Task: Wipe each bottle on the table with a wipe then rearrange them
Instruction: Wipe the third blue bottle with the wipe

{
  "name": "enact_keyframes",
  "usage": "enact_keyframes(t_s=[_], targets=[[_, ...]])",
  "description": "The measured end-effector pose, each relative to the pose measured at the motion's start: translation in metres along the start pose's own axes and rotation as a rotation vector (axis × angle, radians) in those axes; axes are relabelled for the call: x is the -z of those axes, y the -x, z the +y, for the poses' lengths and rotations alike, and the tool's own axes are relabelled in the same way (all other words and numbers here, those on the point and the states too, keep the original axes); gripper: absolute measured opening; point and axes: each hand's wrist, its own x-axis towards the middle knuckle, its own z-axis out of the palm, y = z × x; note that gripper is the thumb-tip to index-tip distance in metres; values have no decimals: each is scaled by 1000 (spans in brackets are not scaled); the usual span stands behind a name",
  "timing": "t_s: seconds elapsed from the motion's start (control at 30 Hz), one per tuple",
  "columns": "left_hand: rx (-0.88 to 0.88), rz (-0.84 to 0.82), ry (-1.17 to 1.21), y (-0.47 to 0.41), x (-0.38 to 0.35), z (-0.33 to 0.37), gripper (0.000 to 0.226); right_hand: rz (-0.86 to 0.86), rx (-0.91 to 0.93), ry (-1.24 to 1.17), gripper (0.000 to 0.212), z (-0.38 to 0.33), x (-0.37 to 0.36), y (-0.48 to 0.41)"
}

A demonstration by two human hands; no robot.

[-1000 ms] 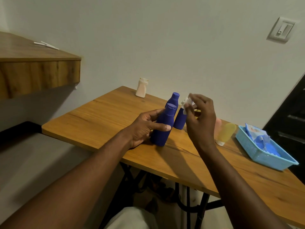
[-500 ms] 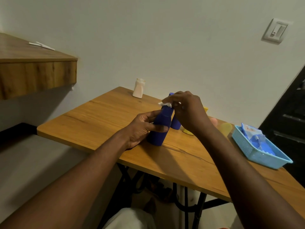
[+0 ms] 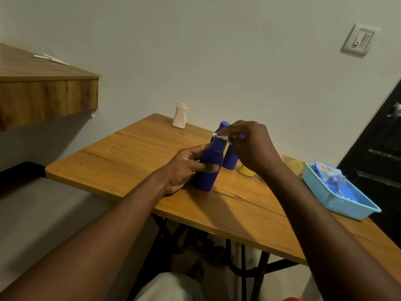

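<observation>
Bottle (image 3: 209, 170) clamped by left hand (image 3: 184, 169) (table edge (image 3: 97, 187) near), right hand (image 3: 253, 148) fingers (image 3: 231, 131) pinching wipe (image 3: 220, 136) atop cap (image 3: 217, 144)

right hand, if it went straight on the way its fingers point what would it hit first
The near blue bottle, at its cap: the wipe in the right hand seems to touch it, though depth is unclear.

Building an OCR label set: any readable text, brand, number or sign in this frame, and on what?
Nothing legible.
Packet in the blue basket: printed, too blurred to read.
Front blue bottle, rear blue bottle, white bottle, yellow bottle: no label shows.
Wipe: plain.
Wall switch: no marking readable.
</observation>
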Motion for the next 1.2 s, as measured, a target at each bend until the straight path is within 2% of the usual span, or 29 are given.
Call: enact_keyframes(t_s=[0.13, 0.27, 0.4, 0.53, 0.63, 0.73, 0.87, 0.97, 1.1, 1.2], targets=[[14, 10, 34, 0, 1, 1, 64, -69, 94, 20, 38, -14, -2, 0], [19, 18, 35, 0, 1, 0, 64, -5, -15, -229, 36, -12, -2, 4], [19, 27, 30, -1, 1, -2, 65, 90, -73, -250, 35, -7, -12, 7], [10, 21, 6, -1, 2, -3, 61, 81, -43, -219, 40, -4, -21, 9], [12, 35, 4, -2, 2, -3, 57, 204, -43, -272, 39, 2, -28, 16], [0, 51, -7, -3, 4, -5, 56, 362, -155, -364, 26, 7, -49, 29], [-19, 40, 4, -5, 6, -11, 60, 397, -246, -466, 18, 15, -83, 48], [-12, 26, 39, -6, 7, -11, 59, 314, -336, -571, 7, 25, -96, 61], [-5, 79, 72, -8, 4, -10, 45, 127, -337, -489, 9, 33, -102, 75], [13, 96, 91, -9, 5, -10, 44, 179, -268, -439, 12, 31, -104, 73]])
